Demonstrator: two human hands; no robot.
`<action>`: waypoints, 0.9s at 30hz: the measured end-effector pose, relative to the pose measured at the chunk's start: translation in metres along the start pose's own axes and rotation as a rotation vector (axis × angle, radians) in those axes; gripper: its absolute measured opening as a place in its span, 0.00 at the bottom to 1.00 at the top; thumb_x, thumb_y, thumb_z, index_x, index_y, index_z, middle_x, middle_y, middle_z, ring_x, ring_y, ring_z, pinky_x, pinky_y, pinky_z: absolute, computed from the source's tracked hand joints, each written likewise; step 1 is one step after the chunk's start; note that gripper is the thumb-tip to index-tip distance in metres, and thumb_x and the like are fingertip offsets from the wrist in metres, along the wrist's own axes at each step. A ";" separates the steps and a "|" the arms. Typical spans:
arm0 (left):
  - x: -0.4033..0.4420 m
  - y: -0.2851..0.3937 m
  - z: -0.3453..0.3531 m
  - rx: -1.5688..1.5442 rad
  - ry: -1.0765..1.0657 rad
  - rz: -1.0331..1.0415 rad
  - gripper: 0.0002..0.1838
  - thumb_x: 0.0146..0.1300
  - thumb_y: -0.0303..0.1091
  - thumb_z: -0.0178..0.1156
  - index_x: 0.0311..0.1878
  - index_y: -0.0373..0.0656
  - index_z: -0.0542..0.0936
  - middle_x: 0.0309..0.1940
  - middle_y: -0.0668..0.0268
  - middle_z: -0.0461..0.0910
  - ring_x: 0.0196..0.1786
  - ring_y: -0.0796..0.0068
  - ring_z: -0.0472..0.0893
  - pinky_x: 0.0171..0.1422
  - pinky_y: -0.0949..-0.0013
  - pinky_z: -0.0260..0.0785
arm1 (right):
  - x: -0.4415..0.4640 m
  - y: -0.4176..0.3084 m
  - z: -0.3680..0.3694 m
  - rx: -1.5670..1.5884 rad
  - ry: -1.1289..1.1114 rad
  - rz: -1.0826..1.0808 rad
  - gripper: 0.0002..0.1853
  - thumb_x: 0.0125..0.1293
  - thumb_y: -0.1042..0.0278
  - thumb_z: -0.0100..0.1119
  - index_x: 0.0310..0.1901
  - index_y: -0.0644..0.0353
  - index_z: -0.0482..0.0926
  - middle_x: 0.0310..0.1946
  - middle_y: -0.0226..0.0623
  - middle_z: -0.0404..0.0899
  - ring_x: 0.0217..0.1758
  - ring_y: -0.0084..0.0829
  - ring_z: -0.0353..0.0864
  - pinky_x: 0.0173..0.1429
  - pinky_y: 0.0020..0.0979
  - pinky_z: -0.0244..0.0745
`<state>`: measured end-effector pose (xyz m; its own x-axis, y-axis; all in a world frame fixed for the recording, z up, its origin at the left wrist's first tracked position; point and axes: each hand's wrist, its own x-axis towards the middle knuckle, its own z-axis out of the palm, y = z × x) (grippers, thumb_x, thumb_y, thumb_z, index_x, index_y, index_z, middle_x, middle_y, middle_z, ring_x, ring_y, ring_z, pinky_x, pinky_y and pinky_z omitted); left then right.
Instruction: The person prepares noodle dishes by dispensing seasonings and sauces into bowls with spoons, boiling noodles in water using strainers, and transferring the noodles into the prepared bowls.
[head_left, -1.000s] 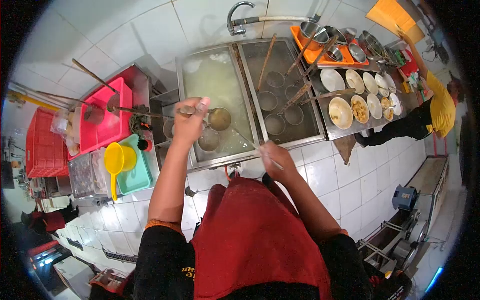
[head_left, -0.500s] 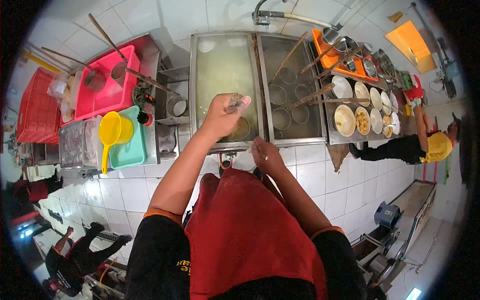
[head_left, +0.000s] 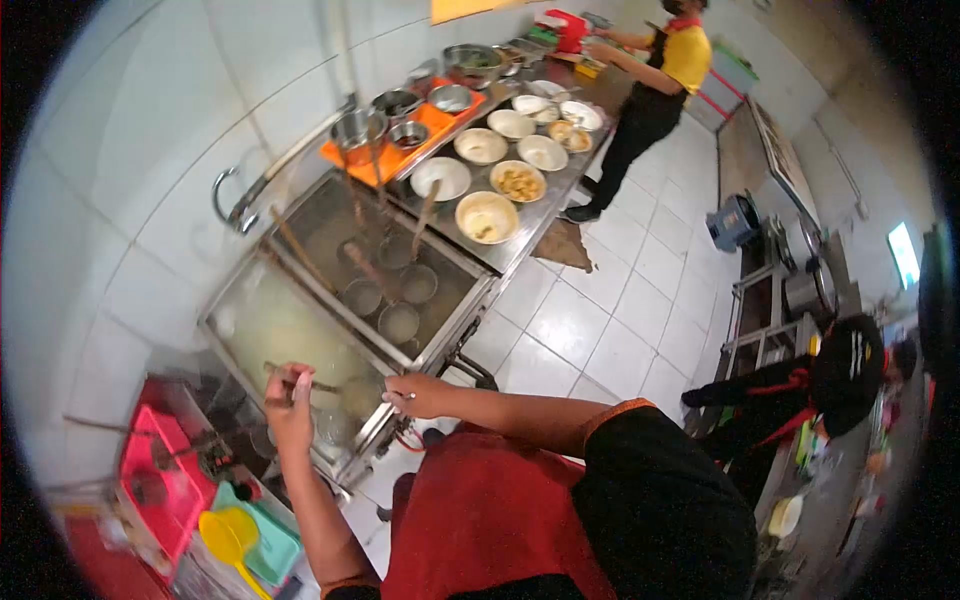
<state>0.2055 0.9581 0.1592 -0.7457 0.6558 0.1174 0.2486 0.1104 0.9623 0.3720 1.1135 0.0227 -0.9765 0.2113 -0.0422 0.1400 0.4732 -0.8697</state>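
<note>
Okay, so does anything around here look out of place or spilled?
One thing: a brown, ragged-edged piece, perhaps cardboard, lies on the white floor tiles beside the steel counter. It looks odd, like loose scrap underfoot. I see no obvious spill, though parts are blurred.

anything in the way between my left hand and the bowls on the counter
Yes, the darker tank lies between your left hand and the bowls, with strainers in it and wooden handles slanting up.

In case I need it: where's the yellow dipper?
The yellow dipper is at the head view's lower left, partly over the turquoise tray, near the pink tub.
</note>
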 end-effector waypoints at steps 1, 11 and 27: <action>0.003 -0.005 -0.001 -0.060 -0.013 0.016 0.10 0.64 0.32 0.60 0.43 0.35 0.76 0.39 0.65 0.78 0.45 0.75 0.76 0.55 0.69 0.66 | 0.000 0.016 0.005 0.046 0.000 0.038 0.16 0.65 0.55 0.56 0.38 0.62 0.73 0.33 0.49 0.78 0.41 0.51 0.78 0.45 0.45 0.72; 0.015 -0.025 0.009 0.030 0.302 0.183 0.25 0.65 0.26 0.56 0.64 0.33 0.65 0.63 0.53 0.68 0.65 0.62 0.68 0.71 0.63 0.56 | -0.125 0.106 -0.099 -0.227 -0.107 0.206 0.37 0.54 0.56 0.68 0.63 0.60 0.64 0.48 0.54 0.78 0.53 0.50 0.77 0.55 0.42 0.73; -0.045 0.136 0.453 0.327 -0.082 0.358 0.06 0.58 0.30 0.63 0.37 0.41 0.80 0.38 0.60 0.81 0.44 0.62 0.80 0.52 0.65 0.70 | -0.689 0.455 -0.273 -0.618 -0.287 1.007 0.13 0.54 0.59 0.60 0.37 0.57 0.83 0.37 0.40 0.83 0.38 0.39 0.82 0.43 0.40 0.78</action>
<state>0.5527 1.2817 0.1735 -0.5302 0.7506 0.3944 0.6714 0.0876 0.7359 1.1534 1.4165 -0.2104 -0.3752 0.5592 -0.7392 0.8348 0.5505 -0.0073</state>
